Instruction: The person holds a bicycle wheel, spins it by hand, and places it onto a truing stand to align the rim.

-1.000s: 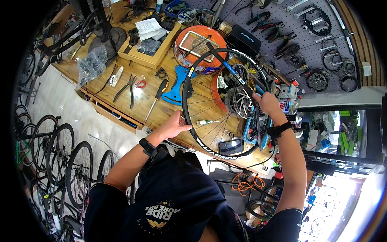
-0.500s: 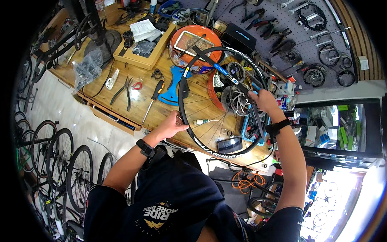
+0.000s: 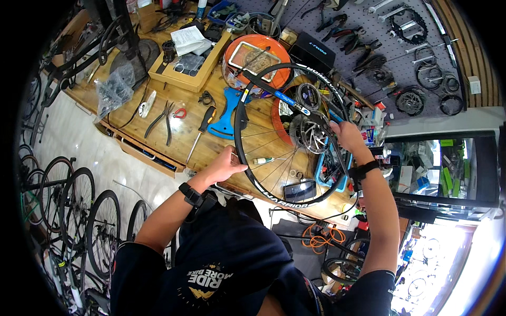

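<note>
A bicycle wheel (image 3: 289, 204) with a black rim and white lettering is held tilted over the wooden bench's front edge. My left hand (image 3: 227, 165) is closed on its left rim. Near the wheel's hub sits a silver disc brake rotor (image 3: 316, 134). My right hand (image 3: 347, 135) is closed around a long, flat black tool (image 3: 279, 94) with a blue label, which slants across the upper wheel. The tool's exact kind is unclear, and my fingers hide its grip. A dark strip runs down from that hand; I cannot tell whether it belongs to the tool.
On the wooden bench (image 3: 153, 131) lie pliers (image 3: 160, 124), a screwdriver (image 3: 201, 131), a blue plate-like tool (image 3: 227, 116) and a phone (image 3: 299, 190). Behind are an open cardboard box (image 3: 182, 81) and an orange round container (image 3: 232, 55). A tool pegboard (image 3: 358, 26) rises behind; bicycles stand left.
The black tool's far end has swung left and slightly down. The wheel's upper rim has shifted a little. Blue now shows beside my right hand; my left hand keeps its place.
</note>
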